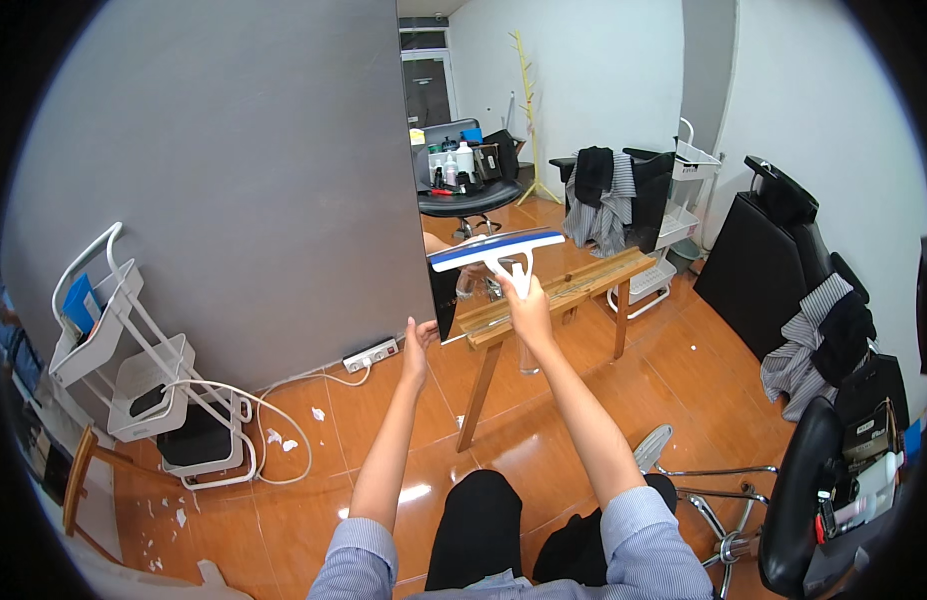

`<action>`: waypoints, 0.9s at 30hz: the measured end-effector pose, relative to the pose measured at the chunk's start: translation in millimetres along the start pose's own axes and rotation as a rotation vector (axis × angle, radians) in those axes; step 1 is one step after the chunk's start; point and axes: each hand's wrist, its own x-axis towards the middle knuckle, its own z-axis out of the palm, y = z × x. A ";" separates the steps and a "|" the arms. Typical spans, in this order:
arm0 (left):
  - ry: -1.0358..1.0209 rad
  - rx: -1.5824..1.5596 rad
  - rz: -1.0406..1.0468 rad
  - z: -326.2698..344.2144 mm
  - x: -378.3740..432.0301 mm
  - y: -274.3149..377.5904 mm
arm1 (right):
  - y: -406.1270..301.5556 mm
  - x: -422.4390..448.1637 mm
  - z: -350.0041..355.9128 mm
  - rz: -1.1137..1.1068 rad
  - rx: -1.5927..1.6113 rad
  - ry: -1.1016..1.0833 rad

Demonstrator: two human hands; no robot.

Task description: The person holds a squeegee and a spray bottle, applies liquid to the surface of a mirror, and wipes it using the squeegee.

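Observation:
A tall wall mirror (501,217) stands in front of me, its lower edge near a narrow wooden shelf on legs (568,292). My right hand (529,311) grips the handle of a white squeegee with a blue strip (501,249), held level with the mirror's lower part; whether the blade touches the glass I cannot tell. A clear bottle (528,356) shows below my right hand, partly hidden. At the mirror's lower left edge is my left hand (418,349), fingers spread and fingertips at the edge, with nothing held.
A white trolley (133,360) stands at left, its cable looping over the tiled floor near a power strip (370,355). Paper scraps (282,439) lie there. On the right are a black salon chair (763,277), draped striped cloth (801,345) and a black stool (793,495) bearing bottles.

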 end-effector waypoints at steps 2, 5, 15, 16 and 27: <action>0.018 0.002 0.006 3.9 0.3 -1.4 | 4.7 3.4 2.7 -0.019 -0.009 0.018; 0.002 0.022 -0.008 6.0 -1.5 -2.2 | 28.4 -6.3 10.0 -0.044 0.000 0.022; 0.051 0.049 0.014 4.6 -5.2 -4.6 | 75.6 -58.3 2.2 0.004 -0.180 -0.093; 0.095 0.045 0.034 8.4 -8.0 -4.1 | 71.5 -59.4 -1.2 0.015 -0.162 -0.106; 0.555 0.611 0.578 70.0 -25.8 20.2 | 57.1 7.1 -106.1 0.434 0.537 -0.020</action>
